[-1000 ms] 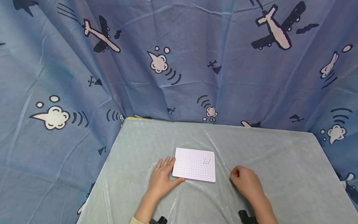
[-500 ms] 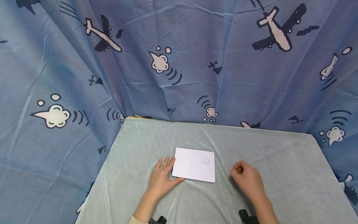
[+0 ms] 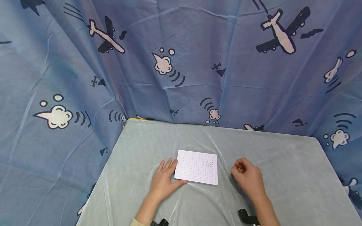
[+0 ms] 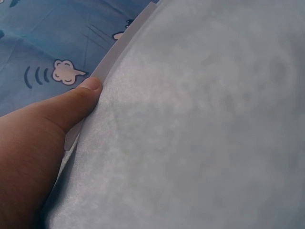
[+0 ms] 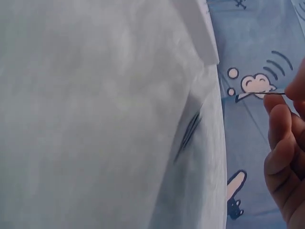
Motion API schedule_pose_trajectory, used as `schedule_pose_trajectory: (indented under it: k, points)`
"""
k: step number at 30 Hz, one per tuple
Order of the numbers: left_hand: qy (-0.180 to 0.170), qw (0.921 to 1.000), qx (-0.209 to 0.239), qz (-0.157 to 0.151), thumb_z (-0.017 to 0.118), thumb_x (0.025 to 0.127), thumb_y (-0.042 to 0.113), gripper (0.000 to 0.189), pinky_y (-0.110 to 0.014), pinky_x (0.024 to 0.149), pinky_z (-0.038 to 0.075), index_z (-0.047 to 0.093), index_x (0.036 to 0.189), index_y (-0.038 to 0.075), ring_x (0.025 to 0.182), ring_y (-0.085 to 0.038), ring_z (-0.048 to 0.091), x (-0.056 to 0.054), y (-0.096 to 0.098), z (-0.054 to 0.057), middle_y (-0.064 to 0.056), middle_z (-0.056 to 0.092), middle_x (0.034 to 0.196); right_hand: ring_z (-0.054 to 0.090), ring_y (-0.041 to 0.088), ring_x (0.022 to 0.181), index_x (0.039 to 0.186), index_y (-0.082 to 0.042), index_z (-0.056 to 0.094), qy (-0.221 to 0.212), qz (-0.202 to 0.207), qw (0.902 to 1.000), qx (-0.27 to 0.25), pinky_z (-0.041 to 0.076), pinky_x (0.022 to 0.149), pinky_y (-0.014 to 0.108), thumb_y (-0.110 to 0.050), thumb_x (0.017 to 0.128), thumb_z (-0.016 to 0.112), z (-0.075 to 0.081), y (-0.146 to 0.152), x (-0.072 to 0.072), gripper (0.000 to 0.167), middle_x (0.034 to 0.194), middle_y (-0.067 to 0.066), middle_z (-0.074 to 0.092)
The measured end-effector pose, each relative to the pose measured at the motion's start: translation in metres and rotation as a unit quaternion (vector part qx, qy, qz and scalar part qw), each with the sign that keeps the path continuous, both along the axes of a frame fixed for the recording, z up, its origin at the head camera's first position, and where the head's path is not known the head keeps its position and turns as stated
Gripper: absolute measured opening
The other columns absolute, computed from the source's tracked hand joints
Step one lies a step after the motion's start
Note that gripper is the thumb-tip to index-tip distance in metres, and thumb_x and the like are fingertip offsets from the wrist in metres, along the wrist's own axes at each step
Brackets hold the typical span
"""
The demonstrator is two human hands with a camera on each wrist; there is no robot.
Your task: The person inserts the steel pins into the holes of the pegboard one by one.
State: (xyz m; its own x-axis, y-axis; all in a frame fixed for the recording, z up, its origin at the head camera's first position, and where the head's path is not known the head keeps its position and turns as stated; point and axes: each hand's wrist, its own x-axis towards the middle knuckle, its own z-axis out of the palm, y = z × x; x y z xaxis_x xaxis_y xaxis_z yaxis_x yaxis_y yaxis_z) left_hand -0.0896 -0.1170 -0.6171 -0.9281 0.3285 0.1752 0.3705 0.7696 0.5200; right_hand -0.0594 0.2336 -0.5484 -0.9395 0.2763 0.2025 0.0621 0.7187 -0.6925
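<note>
A white board (image 3: 196, 167) with rows of small dots or holes lies on the cloth, with a few thin dark slivers (image 3: 209, 164) near its upper right. My left hand (image 3: 162, 185) rests spread at its lower left corner; the straight fingers touch the left edge. In the left wrist view the thumb (image 4: 90, 86) presses the board's front edge. To the right of the board, my right hand (image 3: 249, 179) pinches a thin needle-like metal piece (image 5: 264, 93) between thumb and forefinger. Several similar dark needle-like pieces (image 5: 189, 131) lie on the cloth below it.
A pale grey-green cloth (image 3: 147, 141) with creases covers the table. Behind and at the sides hangs a blue curtain (image 3: 192, 69) printed with planes and clouds. A black wrist mount (image 3: 247, 217) sits by the right forearm, another black mount (image 3: 160, 223) by the left.
My right hand has lifted and shifted slightly away from the body, its fingertips now off the cloth with the needle-like piece. The left hand and the board have stayed put.
</note>
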Motion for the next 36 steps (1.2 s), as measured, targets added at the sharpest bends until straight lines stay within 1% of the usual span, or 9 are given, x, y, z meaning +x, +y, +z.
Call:
schedule_pose_trajectory:
  k: [4, 7, 12, 16, 21, 23, 26, 33, 36]
  points:
    - [0.001, 1.0000, -0.001, -0.001, 0.081, 0.084, 0.074, 0.103, -0.045, 0.137, 0.023, 0.057, 0.161, 0.011, 0.155, -0.023, 0.046, 0.000, -0.001, -0.001, -0.005, 0.058, 0.161, 0.058, 0.011, 0.067, 0.094, -0.012, 0.071, 0.027, 0.015, 0.9986, -0.043, 0.048, 0.055, 0.016, 0.001, 0.088, 0.076, 0.002, -0.011, -0.002, 0.015, 0.079, 0.000, 0.069]
    - [0.004, 1.0000, -0.004, -0.002, 0.081, 0.084, 0.075, 0.103, -0.045, 0.137, 0.023, 0.057, 0.160, 0.010, 0.155, -0.023, 0.047, 0.000, -0.001, -0.002, -0.005, 0.058, 0.160, 0.058, 0.011, 0.066, 0.094, -0.008, 0.071, 0.034, 0.032, 0.9967, -0.066, 0.048, 0.053, 0.016, 0.003, 0.088, 0.077, 0.002, -0.022, -0.003, 0.014, 0.078, 0.002, 0.069]
    - [0.003, 1.0000, -0.001, -0.005, 0.081, 0.084, 0.074, 0.102, -0.045, 0.137, 0.022, 0.057, 0.160, 0.010, 0.155, -0.023, 0.047, 0.000, -0.001, -0.001, -0.004, 0.058, 0.160, 0.056, 0.010, 0.064, 0.093, -0.007, 0.072, 0.029, 0.060, 0.9945, -0.080, 0.048, 0.051, 0.018, 0.003, 0.088, 0.078, -0.001, -0.040, -0.004, 0.012, 0.074, -0.002, 0.066]
    - [0.002, 1.0000, 0.005, -0.005, 0.081, 0.084, 0.074, 0.102, -0.046, 0.137, 0.022, 0.057, 0.160, 0.010, 0.155, -0.024, 0.047, 0.000, 0.000, -0.001, -0.005, 0.058, 0.160, 0.055, 0.009, 0.061, 0.089, -0.007, 0.072, 0.041, 0.086, 0.9916, -0.088, 0.046, 0.049, 0.018, 0.004, 0.085, 0.079, -0.005, -0.052, -0.007, 0.014, 0.070, -0.005, 0.062]
    - [-0.001, 1.0000, 0.006, -0.006, 0.081, 0.084, 0.074, 0.102, -0.045, 0.137, 0.022, 0.057, 0.160, 0.010, 0.155, -0.024, 0.047, 0.000, 0.000, -0.001, -0.005, 0.058, 0.160, 0.054, 0.007, 0.059, 0.087, -0.009, 0.073, 0.046, 0.097, 0.9895, -0.097, 0.044, 0.048, 0.016, 0.004, 0.083, 0.079, -0.011, -0.063, -0.010, 0.015, 0.067, -0.008, 0.060]
    - [-0.002, 1.0000, 0.004, -0.006, 0.081, 0.084, 0.074, 0.102, -0.045, 0.137, 0.021, 0.057, 0.160, 0.010, 0.156, -0.023, 0.046, 0.000, -0.001, -0.001, -0.005, 0.058, 0.161, 0.054, 0.007, 0.058, 0.086, -0.011, 0.073, 0.047, 0.094, 0.9898, -0.097, 0.044, 0.048, 0.016, 0.003, 0.084, 0.080, -0.014, -0.068, -0.010, 0.015, 0.066, -0.009, 0.060]
    - [-0.002, 1.0000, 0.002, -0.004, 0.081, 0.084, 0.073, 0.102, -0.045, 0.137, 0.021, 0.057, 0.161, 0.011, 0.156, -0.023, 0.046, -0.001, -0.001, -0.001, -0.005, 0.057, 0.161, 0.052, 0.004, 0.056, 0.085, -0.014, 0.075, 0.060, 0.089, 0.9903, -0.088, 0.042, 0.048, 0.017, 0.002, 0.083, 0.081, -0.018, -0.075, -0.011, 0.017, 0.064, -0.012, 0.058]
    - [0.001, 1.0000, -0.005, 0.000, 0.081, 0.084, 0.074, 0.102, -0.043, 0.137, 0.021, 0.056, 0.161, 0.011, 0.155, -0.021, 0.046, -0.001, -0.003, -0.001, -0.006, 0.057, 0.161, 0.047, 0.001, 0.052, 0.085, -0.015, 0.075, 0.086, 0.091, 0.9913, -0.042, 0.038, 0.048, 0.017, -0.004, 0.083, 0.079, -0.022, -0.082, -0.016, 0.011, 0.060, -0.017, 0.053]
    - [0.006, 1.0000, -0.004, -0.004, 0.081, 0.084, 0.075, 0.103, -0.044, 0.137, 0.022, 0.057, 0.161, 0.011, 0.155, -0.022, 0.047, -0.002, -0.004, -0.002, -0.005, 0.058, 0.161, 0.046, 0.000, 0.052, 0.085, -0.015, 0.075, 0.096, 0.093, 0.9908, -0.021, 0.038, 0.048, 0.019, -0.006, 0.083, 0.078, -0.022, -0.084, -0.018, 0.009, 0.060, -0.018, 0.053]
